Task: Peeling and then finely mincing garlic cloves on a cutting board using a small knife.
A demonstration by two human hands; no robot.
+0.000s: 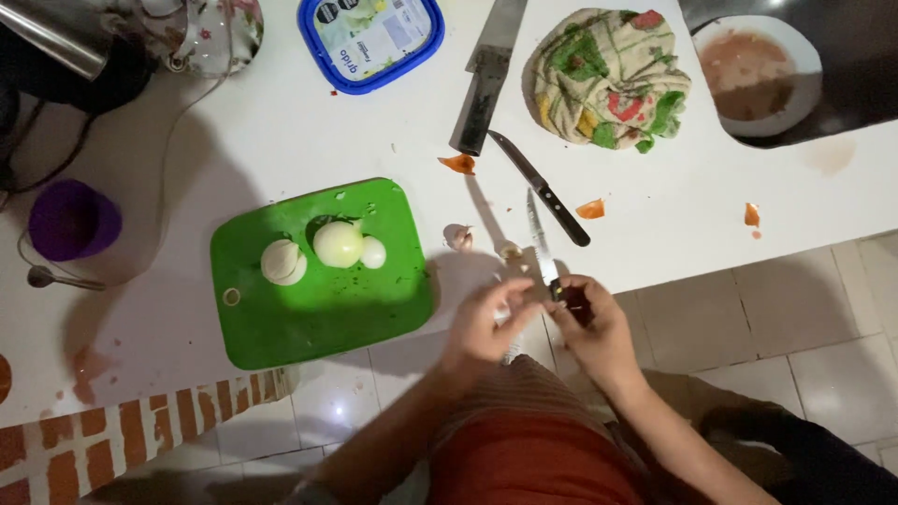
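We see both hands held together just off the front edge of the white tabletop (281,122), over the tiled floor. The right hand (594,323) is closed around the dark handle of a small knife (541,248), whose blade points away from the body, up over the tabletop edge. The left hand (486,323) has its fingers pinched on something small right beside the blade — it is too small and blurred for us to say what it is. A garlic clove (457,237) lies on the tabletop just beyond the hands, and another pale bit rests near the blade tip.

To the left sits a green cutting board (323,309) with three peeled onion pieces (337,243) grouped near its far side. A second dark-handled knife (541,190) lies at a slant beyond the hands, and a cleaver (486,89) lies farther back. Scraps of orange skin (589,209) are scattered on the tabletop. At the far edge we see a blue-rimmed plastic tub (369,37), a crumpled flowered cloth (608,75) and a white plate (758,70) smeared with reddish sauce — at the left, a purple cup (73,220) and a spoon (61,278).
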